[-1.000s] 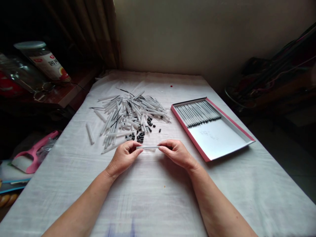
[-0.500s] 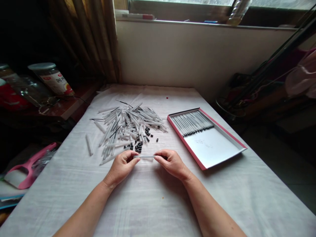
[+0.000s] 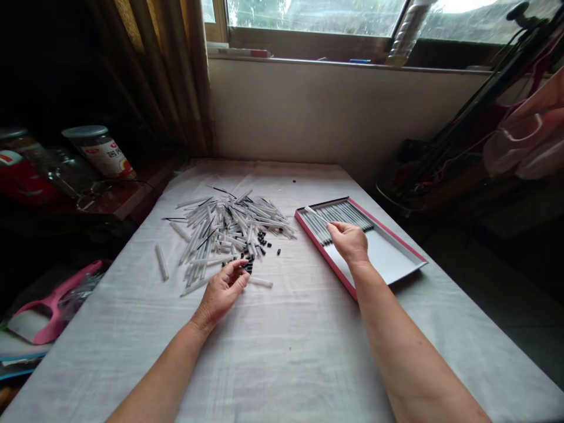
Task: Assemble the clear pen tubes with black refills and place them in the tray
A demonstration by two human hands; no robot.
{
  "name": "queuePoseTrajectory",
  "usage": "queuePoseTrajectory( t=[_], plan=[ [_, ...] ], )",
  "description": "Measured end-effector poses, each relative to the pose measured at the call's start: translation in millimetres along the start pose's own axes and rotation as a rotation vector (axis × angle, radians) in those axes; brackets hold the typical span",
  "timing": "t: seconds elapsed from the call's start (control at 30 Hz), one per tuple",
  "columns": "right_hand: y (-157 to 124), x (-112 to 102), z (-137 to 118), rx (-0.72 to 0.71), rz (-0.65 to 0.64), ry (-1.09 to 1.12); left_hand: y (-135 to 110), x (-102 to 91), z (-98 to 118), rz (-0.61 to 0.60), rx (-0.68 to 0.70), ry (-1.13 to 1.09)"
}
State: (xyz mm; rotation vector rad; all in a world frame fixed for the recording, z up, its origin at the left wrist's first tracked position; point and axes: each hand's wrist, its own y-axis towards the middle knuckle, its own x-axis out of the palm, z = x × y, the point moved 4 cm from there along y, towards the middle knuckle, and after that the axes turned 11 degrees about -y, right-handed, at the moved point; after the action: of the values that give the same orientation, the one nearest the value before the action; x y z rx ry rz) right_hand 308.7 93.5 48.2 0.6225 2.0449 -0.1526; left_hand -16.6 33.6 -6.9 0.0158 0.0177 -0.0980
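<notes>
My right hand (image 3: 350,241) is over the shallow red-edged box (image 3: 324,257), pinching a slim white pen (image 3: 315,213) that points up and left across the row. Inside the box, a row of grey-white pens (image 3: 341,216) with black ends lies side by side at the far end. My left hand (image 3: 224,289) is near the table beside the small black plugs (image 3: 249,265); its thumb and curled fingers are apart, with nothing clear between them. Beside its fingertips lies a white tube (image 3: 261,282). A loose pile of white tubes and thin refills (image 3: 233,220) spreads behind.
One white tube (image 3: 161,262) lies apart on the cloth-covered table (image 3: 282,376). Pink-handled scissors (image 3: 55,302) are at the left edge. Jars (image 3: 99,151) stand on a side table. A bottle (image 3: 408,35) is on the window sill.
My right hand has moved right and away from me, carrying the pen from between both hands to over the box. My left hand has let go of it and stayed near the plugs.
</notes>
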Motion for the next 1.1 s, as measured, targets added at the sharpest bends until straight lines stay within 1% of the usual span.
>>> queuePoseTrajectory(
  t=[0.07,0.13,0.27,0.4,0.73,1.0,1.1],
  plan=[
    [16,6,2,0.058,-0.055,-0.151,0,0.6,0,0.009,0.012,0.044],
    [22,14,-3,0.047,-0.089,-0.253,-1,1.3,1,0.013,0.027,0.085],
    [16,27,-15,0.0,-0.122,-0.317,-2,2.5,6,0.016,0.048,0.124],
    [13,35,-21,-0.074,-0.164,-0.36,-3,3.2,8,0.011,0.055,0.156],
    [20,41,-19,-0.133,-0.188,-0.424,-3,2.3,6,-0.003,0.082,0.222],
    [19,40,-23,-0.154,-0.215,-0.477,-4,2.4,7,-0.008,0.096,0.219],
    [18,38,-25,-0.156,-0.221,-0.505,-4,2.4,8,-0.01,0.083,0.183]
  ],
)
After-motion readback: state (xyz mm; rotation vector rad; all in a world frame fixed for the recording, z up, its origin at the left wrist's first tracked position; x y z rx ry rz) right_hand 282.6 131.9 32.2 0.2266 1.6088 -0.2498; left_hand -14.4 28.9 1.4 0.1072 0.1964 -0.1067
